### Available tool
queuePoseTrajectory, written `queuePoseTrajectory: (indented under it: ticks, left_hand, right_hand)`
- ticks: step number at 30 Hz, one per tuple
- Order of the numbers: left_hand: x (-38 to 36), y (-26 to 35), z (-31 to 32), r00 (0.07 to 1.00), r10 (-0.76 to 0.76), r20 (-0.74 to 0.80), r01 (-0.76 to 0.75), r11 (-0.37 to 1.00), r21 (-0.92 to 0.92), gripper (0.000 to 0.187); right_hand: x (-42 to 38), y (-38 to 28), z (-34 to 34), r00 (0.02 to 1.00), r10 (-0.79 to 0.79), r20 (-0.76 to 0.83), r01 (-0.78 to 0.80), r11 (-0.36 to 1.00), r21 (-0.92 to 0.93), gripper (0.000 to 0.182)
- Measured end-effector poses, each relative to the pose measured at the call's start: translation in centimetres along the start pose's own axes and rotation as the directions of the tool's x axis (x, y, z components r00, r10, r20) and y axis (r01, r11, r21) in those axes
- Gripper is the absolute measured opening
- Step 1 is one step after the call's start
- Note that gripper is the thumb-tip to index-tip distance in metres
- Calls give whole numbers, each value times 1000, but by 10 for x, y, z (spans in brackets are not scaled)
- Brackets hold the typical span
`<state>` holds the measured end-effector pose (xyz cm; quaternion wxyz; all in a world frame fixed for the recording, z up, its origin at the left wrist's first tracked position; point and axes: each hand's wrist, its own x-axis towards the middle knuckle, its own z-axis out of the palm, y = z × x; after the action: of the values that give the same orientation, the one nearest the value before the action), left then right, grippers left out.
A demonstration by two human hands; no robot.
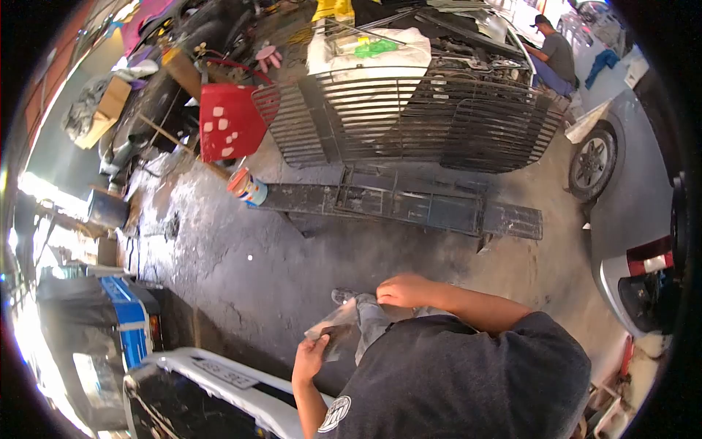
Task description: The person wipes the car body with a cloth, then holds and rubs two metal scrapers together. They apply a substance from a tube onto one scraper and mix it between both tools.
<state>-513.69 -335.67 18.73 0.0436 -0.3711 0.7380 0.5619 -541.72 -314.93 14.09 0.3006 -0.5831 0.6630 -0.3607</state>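
It's a black short-sleeved T-shirt (468, 373), round white emblem (336, 414) on its left side, grey trousers (371, 328) below, and a dark shoe (342, 295)!

Nothing can be read for certain. A number plate (223, 372) on the pale bumper (278, 402) bears a row of dark characters, slanted and too small to make out surely. The round white print (335, 414) on the dark shirt's (468, 373) sleeve has large lettering, illegible here. Printing on the orange, white and blue bucket (248, 188) is also too small.
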Motion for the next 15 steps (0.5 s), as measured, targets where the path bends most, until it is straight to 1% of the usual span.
queuePoseTrajectory:
  ticks: [1,2,3,4,5,6,8,9,10,11,13,14,15]
  left_hand:
    - [15,-8,-14,999,-27,-34,27,999,-23,23]
    - [37,-23,-21,986,112,-126,-132,977,-168,26]
    - [48,-8,-43,995,32,-95,-34,999,-14,26]
    - [64,1,-60,996,-13,-88,28,985,169,26]
    - [84,9,-76,995,-44,-93,74,934,349,26]
    - [106,13,-88,997,25,-69,6,906,423,26]
    - [146,20,-104,988,156,-8,-126,825,551,26]
    - [163,38,-106,977,204,65,-206,807,554,30]
    - [177,55,-107,960,243,138,-278,787,550,35]
    - [192,71,-110,938,272,212,-345,761,549,39]
    - [232,88,-109,898,188,399,-407,699,588,36]
    - [244,94,-109,866,124,484,-434,666,606,35]
    - [253,104,-107,824,142,549,-505,623,597,34]
  right_hand:
    - [4,13,0,995,97,-1,-97,995,5,28]
    - [9,21,-6,981,194,0,-194,981,4,30]
    - [12,27,-11,957,290,6,-290,957,4,32]
    - [15,37,-11,939,339,50,-335,939,-79,32]
    - [22,48,-13,918,388,80,-371,913,-167,32]
    - [36,52,-20,895,435,98,-400,880,-254,33]
    - [60,42,-31,870,490,55,-470,858,-206,34]
    - [69,37,-38,852,522,39,-507,841,-188,36]
    - [80,37,-37,876,481,-30,-480,866,-138,44]
    - [96,31,-39,901,419,-115,-431,895,-114,48]
    - [127,10,-44,916,290,-279,-323,943,-79,58]
    - [141,-1,-40,913,270,-306,-310,947,-90,61]
    - [158,-9,-42,912,241,-333,-291,950,-110,63]
